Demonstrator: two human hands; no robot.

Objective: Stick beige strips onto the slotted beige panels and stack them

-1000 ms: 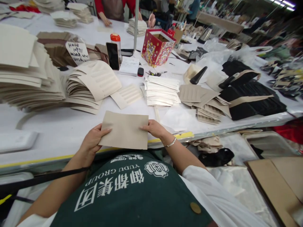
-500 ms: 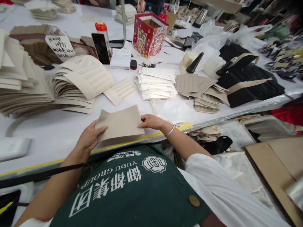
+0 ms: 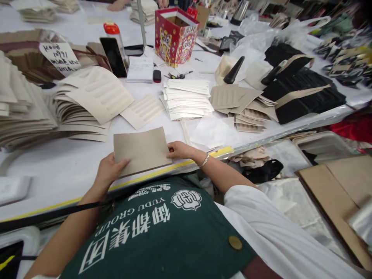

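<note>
A beige rectangular piece of sheet material, leather-like, is held between my two hands at the table's front edge. My left hand grips its left side, thumb on top and fingers hidden beneath. At the right side, my right hand pinches the edge between thumb and fingers. Just beyond lie a beige ribbed panel and a stack of white strips. A fanned pile of beige panels stands to the left, and more brownish ribbed pieces lie to the right.
Behind stand a red patterned box, a black phone and a notepad. A tall beige stack rises at far left. Black bundled pieces sit at right. The yellow-marked table edge runs before me.
The beige piece has flattened out, its raised left corner now straighter. Both hands keep their hold on its sides. The view has shifted slightly.
</note>
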